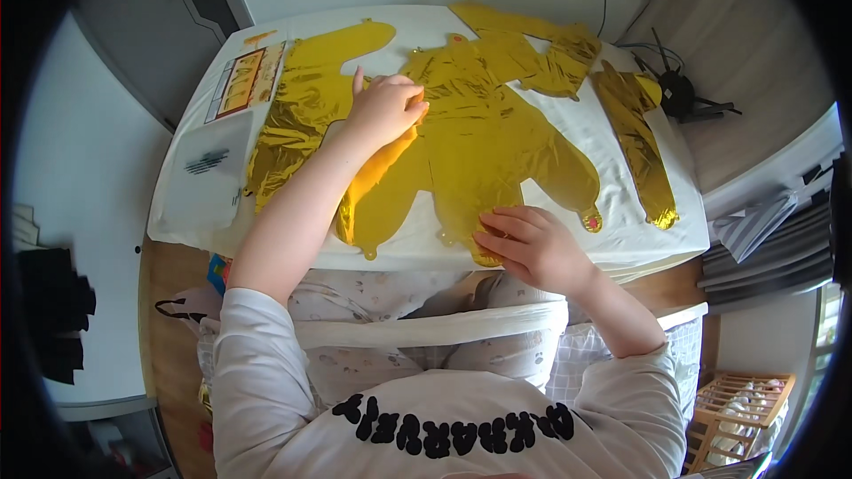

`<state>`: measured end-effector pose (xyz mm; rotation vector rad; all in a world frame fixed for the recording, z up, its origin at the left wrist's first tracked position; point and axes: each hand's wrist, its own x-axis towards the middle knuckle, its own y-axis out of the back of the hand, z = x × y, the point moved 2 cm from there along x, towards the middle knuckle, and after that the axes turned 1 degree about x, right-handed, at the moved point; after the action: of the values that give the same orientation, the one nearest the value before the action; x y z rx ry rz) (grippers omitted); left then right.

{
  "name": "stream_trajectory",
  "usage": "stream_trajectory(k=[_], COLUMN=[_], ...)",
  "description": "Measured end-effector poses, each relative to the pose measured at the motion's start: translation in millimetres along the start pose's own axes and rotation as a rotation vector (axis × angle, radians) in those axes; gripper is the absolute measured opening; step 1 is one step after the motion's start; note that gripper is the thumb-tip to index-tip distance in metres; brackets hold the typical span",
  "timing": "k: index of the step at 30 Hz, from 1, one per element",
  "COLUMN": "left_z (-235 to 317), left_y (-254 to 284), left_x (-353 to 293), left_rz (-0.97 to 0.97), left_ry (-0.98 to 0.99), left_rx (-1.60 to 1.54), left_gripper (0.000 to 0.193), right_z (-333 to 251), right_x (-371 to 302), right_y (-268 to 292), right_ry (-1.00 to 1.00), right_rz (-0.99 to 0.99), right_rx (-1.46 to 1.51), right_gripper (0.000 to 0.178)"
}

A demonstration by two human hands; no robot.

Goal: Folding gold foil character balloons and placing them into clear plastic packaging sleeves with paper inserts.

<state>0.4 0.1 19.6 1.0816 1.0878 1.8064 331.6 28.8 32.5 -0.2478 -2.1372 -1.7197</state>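
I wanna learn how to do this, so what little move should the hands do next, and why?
Maybe lower the left hand and smooth out the folded flap: that hand seems to pinch the flap, which looks orange and bent beside the flat gold foil balloon, while the right hand touches the balloon's near end and could steady it.
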Motion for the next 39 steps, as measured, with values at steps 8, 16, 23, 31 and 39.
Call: stream_trajectory(k=[8, 16, 23, 31, 39], left_z=[-0.4, 6.1, 5.3, 7.9, 9.5], left_y=[-3.8, -7.0, -16.8, -19.4, -14.2], left_x=[0.3, 3.9, 1.3, 3.7, 3.6], left_rz=[-0.001, -0.035, -0.21, -0.248, -0.288], left_ry=[-0.012, -0.159, -0.258, -0.261, -0.248], left_rx=[0.11, -0.002, -0.007, 0.042, 0.073], left_gripper=[0.038, 0.065, 0.067, 0.066, 0.07], right_z=[-0.7, 0.4, -1.1, 11.1, 168.6], right_x=[1.5, 0.5, 3.0, 7.0, 82.7], right_y=[1.4, 1.0, 1.8, 30.8, 55.6], right_ry=[-0.005, -0.011, -0.002, -0.172, -0.698], right_rz=[-0.006, 0.0, 0.01, -0.186, -0.117], right_rx=[0.007, -0.008, 0.011, 0.362, 0.398], right_gripper=[0.043, 0.045, 0.04, 0.079, 0.074])
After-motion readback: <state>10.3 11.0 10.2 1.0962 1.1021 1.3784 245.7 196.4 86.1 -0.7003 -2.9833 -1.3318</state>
